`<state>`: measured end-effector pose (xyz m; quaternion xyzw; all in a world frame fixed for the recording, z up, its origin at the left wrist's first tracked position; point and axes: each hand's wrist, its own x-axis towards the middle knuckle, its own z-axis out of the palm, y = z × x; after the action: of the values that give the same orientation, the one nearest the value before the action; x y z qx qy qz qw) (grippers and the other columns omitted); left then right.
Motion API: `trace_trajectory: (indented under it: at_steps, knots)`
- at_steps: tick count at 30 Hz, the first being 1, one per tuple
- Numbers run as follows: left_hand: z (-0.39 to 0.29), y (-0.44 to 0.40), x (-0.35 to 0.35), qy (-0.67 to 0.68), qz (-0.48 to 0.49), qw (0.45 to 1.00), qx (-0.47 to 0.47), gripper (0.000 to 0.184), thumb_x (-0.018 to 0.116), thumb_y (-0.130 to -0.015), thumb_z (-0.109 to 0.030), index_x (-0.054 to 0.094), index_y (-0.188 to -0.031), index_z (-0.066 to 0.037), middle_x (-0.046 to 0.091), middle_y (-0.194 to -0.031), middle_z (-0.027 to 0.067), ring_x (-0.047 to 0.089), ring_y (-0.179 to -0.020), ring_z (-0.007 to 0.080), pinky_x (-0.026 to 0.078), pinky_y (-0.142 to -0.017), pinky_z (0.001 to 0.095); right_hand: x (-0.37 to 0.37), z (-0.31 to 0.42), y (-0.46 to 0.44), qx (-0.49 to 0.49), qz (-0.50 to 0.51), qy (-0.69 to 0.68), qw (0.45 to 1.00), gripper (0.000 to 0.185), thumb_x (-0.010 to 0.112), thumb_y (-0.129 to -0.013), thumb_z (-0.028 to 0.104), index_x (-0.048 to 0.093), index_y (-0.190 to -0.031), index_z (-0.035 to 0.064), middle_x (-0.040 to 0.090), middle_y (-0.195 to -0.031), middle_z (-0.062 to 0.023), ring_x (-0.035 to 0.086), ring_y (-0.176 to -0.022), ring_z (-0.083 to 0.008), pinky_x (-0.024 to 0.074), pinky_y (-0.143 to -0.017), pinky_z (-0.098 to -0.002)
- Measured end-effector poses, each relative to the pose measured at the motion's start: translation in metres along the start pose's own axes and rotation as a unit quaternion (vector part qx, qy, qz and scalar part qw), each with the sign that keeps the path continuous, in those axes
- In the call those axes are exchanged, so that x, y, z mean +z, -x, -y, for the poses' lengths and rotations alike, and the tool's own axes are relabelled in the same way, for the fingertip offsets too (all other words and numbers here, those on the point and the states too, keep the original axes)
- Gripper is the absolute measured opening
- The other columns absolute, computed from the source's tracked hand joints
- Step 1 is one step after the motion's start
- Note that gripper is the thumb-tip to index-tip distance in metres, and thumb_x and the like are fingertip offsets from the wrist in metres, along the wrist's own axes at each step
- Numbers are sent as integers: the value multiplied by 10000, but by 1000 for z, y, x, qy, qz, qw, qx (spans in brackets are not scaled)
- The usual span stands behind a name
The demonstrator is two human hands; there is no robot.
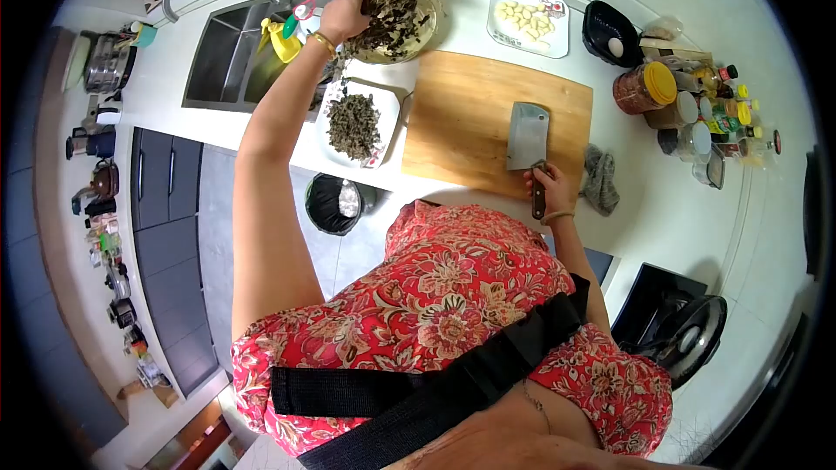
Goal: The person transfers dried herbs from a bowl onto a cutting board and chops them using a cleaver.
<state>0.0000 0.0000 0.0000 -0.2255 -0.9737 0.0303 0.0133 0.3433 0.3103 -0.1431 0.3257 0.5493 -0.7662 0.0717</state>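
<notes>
My left hand (345, 17) reaches to the back of the counter, its fingers closed on a bunch of dark, leafy dried herbs (396, 13). The herbs spill over a pale round bowl (428, 33). With my right hand (554, 191) I grip the dark handle of a cleaver (528, 135). Its broad blade lies over the right part of a wooden cutting board (461, 113). Left of the board, a white plate (389, 104) carries a heap of chopped dark herbs (353, 126).
A plate (496, 35) of peeled garlic cloves (525, 19) stands behind the board. Beside it is a black tray (601, 22) with an egg. A grey cloth (601, 178) lies to the right. Jars (644, 87) and bottles crowd the right side; the sink (218, 57) is at left.
</notes>
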Motion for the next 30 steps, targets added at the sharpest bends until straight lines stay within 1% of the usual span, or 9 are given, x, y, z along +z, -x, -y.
trace_trajectory:
  at_steps: [3, 5, 11, 13, 18, 22, 26, 29, 30]
  knots:
    - [6, -9, 0, 30, 4, 1000, -5, 481, 580, -666, -150, 522, -1142, -113, 622, -911, 176, 601, -845, 330, 490, -747, 416, 2, -1, 2, 1, 12, -15, 1000, 187, 566, -833, 107, 530, -983, 1, 624, -788, -100, 577, -609, -130, 479, -493, -268]
    - [11, -16, -4, 48, 18, 999, -4, 553, 627, -665, -206, 492, -1185, -75, 600, -985, 206, 587, -898, 342, 481, -780, 396, 5, 1, 1, 6, 6, -28, 1000, 170, 565, -833, 103, 529, -965, 2, 620, -780, -97, 569, -601, -131, 476, -489, -269]
    - [-6, -6, -39, 31, -20, 999, 39, 560, 640, -676, -199, 480, -1197, -72, 617, -895, 206, 600, -823, 353, 495, -737, 403, -4, -5, 1, 0, 9, -30, 1000, 162, 570, -829, 103, 524, -947, 3, 616, -774, -98, 563, -593, -139, 477, -491, -278]
    - [-18, 0, -54, 50, -59, 996, 38, 453, 589, -648, -192, 553, -1089, -93, 617, -912, 189, 593, -840, 345, 489, -744, 414, -9, -7, -1, -4, 19, -36, 999, 156, 570, -827, 99, 526, -939, 1, 615, -772, -97, 563, -593, -141, 474, -491, -278]
    - [-45, 10, -77, 58, -51, 995, 67, 488, 606, -661, -199, 532, -1128, -78, 619, -874, 199, 600, -808, 343, 493, -724, 401, -19, -8, -3, -14, 31, -31, 999, 121, 560, -823, 83, 541, -905, -4, 613, -765, -90, 559, -591, -138, 459, -498, -268]
    - [-47, 4, -51, 154, -59, 978, 130, 496, 608, -655, -193, 529, -1127, -64, 610, -876, 219, 589, -832, 361, 481, -750, 411, 0, -3, -21, -11, 19, -22, 1000, 99, 552, -822, 76, 548, -882, -2, 614, -758, -84, 560, -600, -133, 453, -509, -260]
    - [-73, 14, -15, 201, -55, 963, 170, 507, 617, -650, -188, 526, -1127, -41, 617, -891, 207, 594, -842, 341, 477, -780, 378, -1, 2, -24, -16, 21, -8, 1000, 100, 553, -820, 79, 547, -877, -3, 614, -758, -88, 563, -607, -132, 461, -522, -262]
    - [-100, 31, 8, 244, 39, 963, 106, 507, 613, -651, -131, 517, -1137, -27, 613, -910, 209, 599, -839, 335, 486, -784, 372, -1, 7, -26, -17, 30, -18, 999, 99, 555, -820, 81, 547, -873, -2, 615, -759, -92, 565, -612, -132, 464, -528, -260]
    - [-115, 38, 8, 246, 117, 960, 58, 501, 605, -651, -111, 515, -1135, -24, 611, -909, 211, 599, -839, 334, 489, -776, 377, 0, 9, -26, -15, 33, -15, 999, 99, 555, -820, 81, 547, -873, -2, 615, -759, -92, 565, -612, -132, 464, -528, -260]
